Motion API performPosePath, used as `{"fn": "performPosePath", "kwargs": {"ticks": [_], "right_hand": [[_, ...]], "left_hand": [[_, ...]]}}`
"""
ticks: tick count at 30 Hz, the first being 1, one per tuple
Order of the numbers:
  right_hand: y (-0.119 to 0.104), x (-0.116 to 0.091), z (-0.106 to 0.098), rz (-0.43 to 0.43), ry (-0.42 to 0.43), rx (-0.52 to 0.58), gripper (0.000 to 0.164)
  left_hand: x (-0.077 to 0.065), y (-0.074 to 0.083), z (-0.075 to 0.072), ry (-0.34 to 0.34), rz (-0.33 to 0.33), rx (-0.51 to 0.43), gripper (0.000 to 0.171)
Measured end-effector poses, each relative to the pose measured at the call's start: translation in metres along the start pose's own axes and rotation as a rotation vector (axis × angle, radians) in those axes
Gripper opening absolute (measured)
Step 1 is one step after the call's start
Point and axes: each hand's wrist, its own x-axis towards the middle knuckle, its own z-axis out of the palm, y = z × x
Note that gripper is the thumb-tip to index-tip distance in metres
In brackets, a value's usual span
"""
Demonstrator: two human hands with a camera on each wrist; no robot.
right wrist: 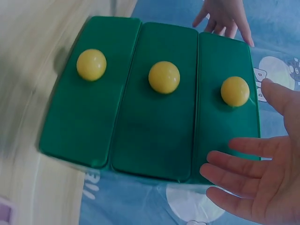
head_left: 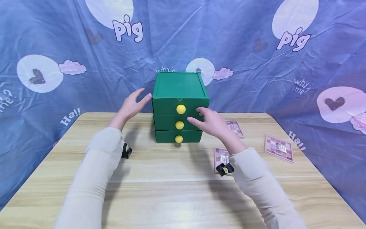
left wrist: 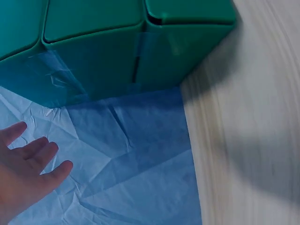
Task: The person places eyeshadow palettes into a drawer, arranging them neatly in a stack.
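A green drawer unit [head_left: 179,85] stands at the back of the table, its three stacked drawers closed. Each drawer front bears a round yellow knob, the top knob [head_left: 181,109] being just left of my right hand. My left hand [head_left: 132,105] hovers by the unit's left side with fingers spread, holding nothing. In the left wrist view, a gap shows between its fingers and the green side wall [left wrist: 98,70]. My right hand [head_left: 213,122] is before the unit's right front, fingers relaxed and empty. In the right wrist view its fingers reach across the top drawer front [right wrist: 220,126].
Three pink palette-like boxes lie on the wooden table [head_left: 171,190]: one palette [head_left: 220,156] beneath my right wrist, another palette [head_left: 278,148] at the right, a third palette [head_left: 235,128] behind my right hand. A blue patterned cloth [head_left: 243,38] hangs behind and beside the table.
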Motion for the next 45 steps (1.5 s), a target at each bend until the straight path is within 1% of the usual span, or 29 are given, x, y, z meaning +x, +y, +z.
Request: {"fn": "performPosePath", "kwargs": {"ticks": [2,6,8,10,13,15,20,22,24,28,32,34,39,45], "right_hand": [[-0.002,0.003,0.003,0.012,-0.011,0.019,0.061],[-0.003,0.007,0.010,0.030,-0.036,0.068,0.060],[-0.003,0.009,0.012,0.038,-0.042,0.099,0.059],[-0.004,0.010,0.013,0.037,-0.039,0.130,0.057],[-0.006,0.011,0.016,0.034,-0.035,0.183,0.055],[-0.007,0.012,0.018,0.027,-0.032,0.210,0.054],[-0.009,0.015,0.023,0.012,-0.022,0.299,0.052],[-0.010,0.016,0.026,0.006,-0.018,0.349,0.050],[-0.010,0.018,0.028,0.003,-0.009,0.393,0.048],[-0.011,0.019,0.033,0.018,0.010,0.497,0.045],[-0.015,0.022,0.039,0.049,0.023,0.654,0.042],[-0.016,0.024,0.042,0.073,0.028,0.733,0.042],[-0.021,0.027,0.048,0.171,0.042,0.872,0.045],[-0.025,0.032,0.055,0.317,0.093,1.052,0.049]], "left_hand": [[0.001,0.003,0.000,0.014,-0.003,-0.071,0.070],[0.005,0.007,0.003,0.034,-0.003,-0.269,0.063],[0.007,0.008,0.005,0.035,0.000,-0.350,0.061],[0.008,0.009,0.007,0.039,0.010,-0.395,0.058],[0.011,0.009,0.011,0.054,0.022,-0.435,0.055],[0.013,0.010,0.014,0.064,0.020,-0.477,0.053],[0.016,0.014,0.021,0.095,-0.016,-0.661,0.050],[0.017,0.016,0.023,0.103,-0.025,-0.715,0.050],[0.018,0.017,0.025,0.103,-0.031,-0.742,0.050],[0.020,0.016,0.027,0.099,-0.035,-0.766,0.051],[0.021,0.014,0.029,0.095,-0.029,-0.786,0.051],[0.021,0.013,0.031,0.090,-0.030,-0.782,0.052],[0.025,0.011,0.036,0.082,-0.052,-0.771,0.052],[0.027,0.011,0.036,0.062,-0.087,-0.831,0.049]]}}
